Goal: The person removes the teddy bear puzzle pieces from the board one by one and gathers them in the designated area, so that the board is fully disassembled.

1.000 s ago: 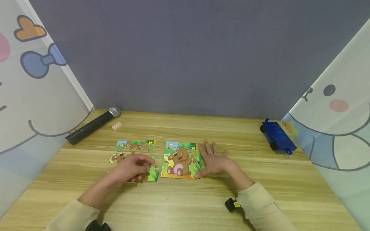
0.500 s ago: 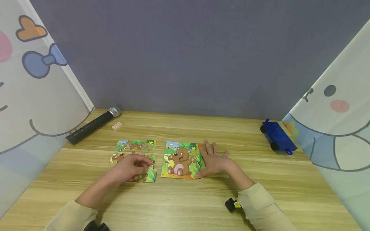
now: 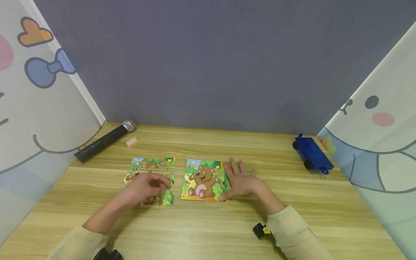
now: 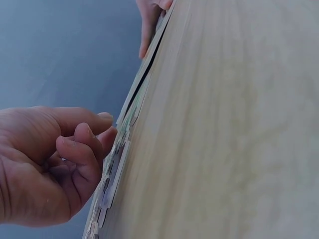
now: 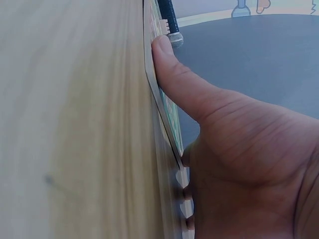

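Observation:
My left hand (image 3: 144, 187) lies over the loose puzzle pieces on the left, hiding some of them. Its thumb and index finger are close together at the green leafy puzzle piece (image 3: 167, 198) in the lower right corner, while the other fingers curl inward, as the left wrist view (image 4: 55, 164) shows. Beside these pieces lies a square bear picture board (image 3: 202, 180). My right hand (image 3: 239, 180) rests spread at the board's right edge, thumb on its lower right corner and fingers pointing away. Another row of pieces (image 3: 152, 164) lies along the top of the puzzle.
A black microphone (image 3: 104, 142) lies at the back left, with a small pink toy brick (image 3: 131, 141) near its head. At the right stands a blue toy cart (image 3: 312, 153) with black wheels. A grey panel (image 3: 208, 72) rises behind the wooden table (image 3: 195, 231).
My left hand has shifted slightly left, and the lower right puzzle piece has slid left with it, closer to its neighbour. My right hand and the bear board have stayed put.

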Tool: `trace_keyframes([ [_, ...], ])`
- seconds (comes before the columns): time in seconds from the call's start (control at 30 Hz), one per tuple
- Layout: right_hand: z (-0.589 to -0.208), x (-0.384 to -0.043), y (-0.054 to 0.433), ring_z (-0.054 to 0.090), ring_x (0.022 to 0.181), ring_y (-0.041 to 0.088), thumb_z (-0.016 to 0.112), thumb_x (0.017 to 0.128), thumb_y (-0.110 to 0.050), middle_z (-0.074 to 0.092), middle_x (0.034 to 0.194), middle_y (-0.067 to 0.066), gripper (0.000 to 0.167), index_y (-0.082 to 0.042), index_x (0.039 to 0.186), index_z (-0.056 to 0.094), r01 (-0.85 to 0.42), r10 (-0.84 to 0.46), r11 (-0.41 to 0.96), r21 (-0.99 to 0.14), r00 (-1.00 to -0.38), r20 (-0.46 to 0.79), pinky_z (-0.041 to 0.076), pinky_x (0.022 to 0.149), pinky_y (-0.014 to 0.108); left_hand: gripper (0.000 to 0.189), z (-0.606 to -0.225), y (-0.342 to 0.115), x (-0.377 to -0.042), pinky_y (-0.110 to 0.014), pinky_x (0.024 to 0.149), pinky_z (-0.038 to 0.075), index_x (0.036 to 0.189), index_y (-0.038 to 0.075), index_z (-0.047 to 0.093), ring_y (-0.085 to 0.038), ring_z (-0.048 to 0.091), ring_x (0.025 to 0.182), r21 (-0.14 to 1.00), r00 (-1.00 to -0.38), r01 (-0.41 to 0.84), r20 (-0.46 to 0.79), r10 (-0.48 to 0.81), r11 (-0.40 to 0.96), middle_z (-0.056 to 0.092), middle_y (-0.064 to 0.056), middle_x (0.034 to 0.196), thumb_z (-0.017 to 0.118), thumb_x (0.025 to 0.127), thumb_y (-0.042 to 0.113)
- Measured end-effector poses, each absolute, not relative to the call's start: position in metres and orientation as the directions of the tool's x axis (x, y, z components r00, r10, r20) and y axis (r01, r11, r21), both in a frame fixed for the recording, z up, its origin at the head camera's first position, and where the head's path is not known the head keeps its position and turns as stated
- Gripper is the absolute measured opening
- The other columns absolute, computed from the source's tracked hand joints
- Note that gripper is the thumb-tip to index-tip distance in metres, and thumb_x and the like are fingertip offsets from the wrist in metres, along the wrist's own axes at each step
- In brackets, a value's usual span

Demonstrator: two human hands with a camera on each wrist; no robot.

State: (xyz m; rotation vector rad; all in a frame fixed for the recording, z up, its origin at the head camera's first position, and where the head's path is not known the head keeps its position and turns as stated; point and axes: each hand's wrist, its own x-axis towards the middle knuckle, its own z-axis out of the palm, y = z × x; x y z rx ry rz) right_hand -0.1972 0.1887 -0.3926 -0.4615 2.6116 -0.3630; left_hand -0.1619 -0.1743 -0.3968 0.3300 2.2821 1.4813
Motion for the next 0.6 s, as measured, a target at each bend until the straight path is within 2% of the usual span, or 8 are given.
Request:
trace_keyframes([
  [0.2, -0.392, -0.198, 0.190, -0.018, 0.147, 0.049, 0.078, 0.076, -0.068, -0.018, 0.165, 0.020, 0.131, -0.011, 0.163, -0.002, -0.266, -0.385, 0.907, -0.325, -0.836, -0.392, -0.005, 0.095, 0.088, 0.022, -0.395, -0.174, -0.163, -0.021, 0.040, 0.033, 0.118, -0.001, 0.067, -0.011, 0.040, 0.047, 0.919, -0.892, -0.033, -0.204, 0.403, 0.393, 0.061, -0.014, 0.094, 0.063, 0.099, 0.007],
  [0.3, -0.392, -0.198, 0.191, -0.016, 0.147, 0.050, 0.077, 0.076, -0.068, -0.017, 0.165, 0.021, 0.131, -0.011, 0.163, -0.003, -0.276, -0.393, 0.905, -0.324, -0.834, -0.388, -0.003, 0.095, 0.088, 0.022, -0.394, -0.173, -0.164, -0.023, 0.038, 0.033, 0.118, 0.000, 0.067, -0.011, 0.038, 0.044, 0.916, -0.894, -0.028, -0.202, 0.400, 0.399, 0.059, -0.012, 0.081, 0.063, 0.101, 0.013],
  [0.53, -0.386, -0.197, 0.194, -0.007, 0.149, 0.050, 0.073, 0.081, -0.067, -0.005, 0.167, 0.020, 0.120, -0.016, 0.164, 0.002, -0.304, -0.419, 0.890, -0.341, -0.840, -0.345, 0.004, 0.096, 0.088, 0.022, -0.388, -0.165, -0.165, -0.025, 0.036, 0.033, 0.119, 0.002, 0.067, -0.011, 0.035, 0.039, 0.909, -0.903, -0.020, -0.195, 0.382, 0.416, 0.062, -0.013, 0.078, 0.062, 0.102, 0.014],
  [0.6, -0.383, -0.197, 0.194, -0.002, 0.149, 0.051, 0.074, 0.082, -0.065, 0.001, 0.167, 0.020, 0.116, -0.017, 0.164, 0.007, -0.320, -0.427, 0.881, -0.347, -0.854, -0.296, 0.006, 0.097, 0.088, 0.022, -0.387, -0.163, -0.166, -0.026, 0.035, 0.032, 0.120, 0.003, 0.067, -0.011, 0.034, 0.036, 0.908, -0.903, -0.024, -0.199, 0.381, 0.417, 0.055, -0.012, 0.065, 0.061, 0.102, 0.014],
])
